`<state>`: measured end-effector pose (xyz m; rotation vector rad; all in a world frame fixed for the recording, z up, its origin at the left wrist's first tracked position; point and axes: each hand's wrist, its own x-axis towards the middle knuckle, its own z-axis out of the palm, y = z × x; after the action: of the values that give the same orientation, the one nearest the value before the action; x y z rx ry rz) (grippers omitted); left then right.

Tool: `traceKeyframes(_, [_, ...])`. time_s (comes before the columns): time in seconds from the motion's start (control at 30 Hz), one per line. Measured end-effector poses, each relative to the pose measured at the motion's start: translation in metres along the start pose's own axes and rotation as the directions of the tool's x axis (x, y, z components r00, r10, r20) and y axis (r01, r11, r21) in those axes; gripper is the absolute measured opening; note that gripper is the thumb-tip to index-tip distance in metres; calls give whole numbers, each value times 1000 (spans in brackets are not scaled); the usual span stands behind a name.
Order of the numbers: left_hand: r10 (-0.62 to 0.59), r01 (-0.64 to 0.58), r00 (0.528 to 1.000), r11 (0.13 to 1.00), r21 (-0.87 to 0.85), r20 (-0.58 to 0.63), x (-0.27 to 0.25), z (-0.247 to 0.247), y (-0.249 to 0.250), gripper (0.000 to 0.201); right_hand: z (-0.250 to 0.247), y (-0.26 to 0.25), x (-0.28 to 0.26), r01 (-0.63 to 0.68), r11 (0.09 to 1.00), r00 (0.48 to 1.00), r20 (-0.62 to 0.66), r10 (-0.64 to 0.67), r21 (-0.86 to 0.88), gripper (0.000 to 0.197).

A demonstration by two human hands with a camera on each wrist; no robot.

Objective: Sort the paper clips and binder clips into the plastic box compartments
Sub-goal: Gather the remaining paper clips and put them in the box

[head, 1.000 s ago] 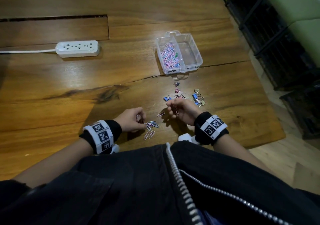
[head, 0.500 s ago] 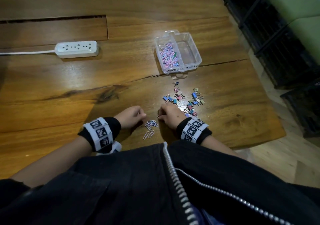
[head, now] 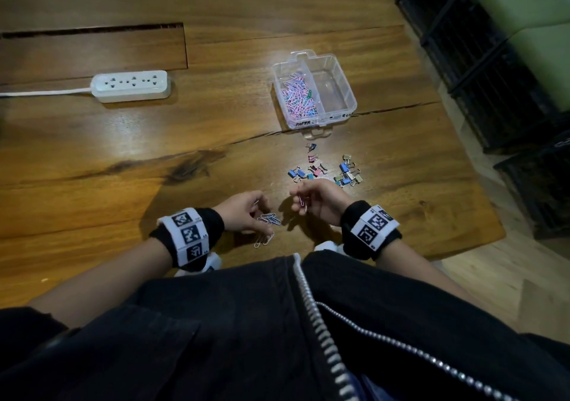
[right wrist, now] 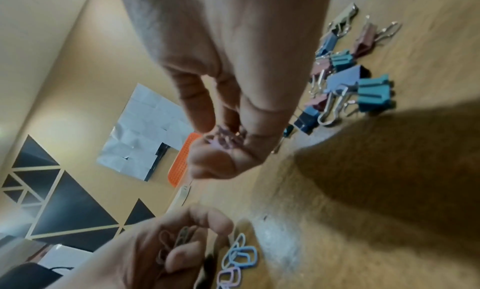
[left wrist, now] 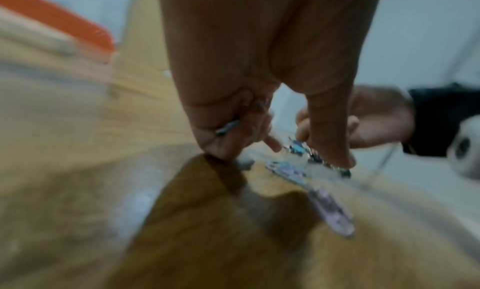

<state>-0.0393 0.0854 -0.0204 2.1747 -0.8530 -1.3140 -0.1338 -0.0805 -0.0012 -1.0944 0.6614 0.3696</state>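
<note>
Box point(head: 345, 90) sat far across the table point(head: 123, 160), past the binder clips point(head: 327, 171), long axis running away from both hands, right hand point(head: 320, 200) nearer; two compartments, left held paper clips; about a dozen binder clips loose; roughly six paper clips point(head: 267, 220) by left hand point(head: 243, 212); each hand pinched paper clips.

One clear plastic two-compartment box point(head: 314, 92) stands on the table. One white power strip point(head: 131, 86) lies to its left. Roughly fifteen small coloured metal binder clips point(head: 327, 169) lie loose; overlap prevents an exact count. About six pastel wire paper clips point(head: 267, 225) lie between two hands.
</note>
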Motion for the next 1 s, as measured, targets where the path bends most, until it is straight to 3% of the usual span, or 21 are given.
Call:
traceKeyframes(0.07, [84,-60,994,957,284,-72,1,6,1,41,2,2,1,-10,998,1000,-25,8,-57,29])
traceKeyframes(0.13, [138,-82,984,911,405,-110,4,6,2,29,7,6,3,-4,959,998,-64,-14,-284,29])
traceKeyframes(0.2, [133,-75,986,885,460,-96,6,6,3,21,12,12,4,32,837,995,-59,-76,-546,25])
traceKeyframes(0.3, [83,-48,995,858,512,-46,6,4,7,23,20,24,8,77,626,985,-37,-166,-776,31])
traceKeyframes(0.4, [68,-48,997,894,446,-29,5,0,6,23,25,31,12,126,362,959,20,-283,-924,25])
traceKeyframes(0.47, [52,-40,998,943,330,-25,3,-5,3,26,26,33,14,142,297,956,53,-287,-944,17])
traceKeyframes(0.53, [-16,17,1000,997,74,-16,0,-11,1,23,26,35,17,117,258,969,52,-243,-959,15])
traceKeyframes(0.6, [-81,94,995,943,-318,53,-4,-16,0,21,27,31,14,99,282,975,36,-219,-954,10])
traceKeyframes(0.63, [-88,123,992,868,-481,95,-7,-19,-1,21,26,27,11,100,348,977,27,-210,-932,3])
traceKeyframes(0.67, [-82,138,989,796,-589,121,-8,-21,-3,20,24,22,9,98,442,982,13,-191,-892,9])
traceKeyframes(0.73, [-80,159,986,728,-666,148,-8,-22,-7,22,20,15,6,111,647,990,25,-141,-754,23])
traceKeyframes(0.8, [-99,180,981,777,-603,166,-9,-18,-9,26,15,14,6,92,823,996,51,-77,-561,26])
traceKeyframes(0.87, [-91,151,982,901,-406,163,-11,-13,-8,29,14,15,6,27,899,999,49,-6,-438,30])
traceKeyframes(0.93, [-72,94,989,982,-166,133,-16,-7,-5,31,17,14,5,3,891,999,47,21,-454,31])
traceKeyframes(1.0, [-72,74,994,997,-14,82,-20,0,-3,25,24,15,4,29,827,999,47,-3,-562,32])
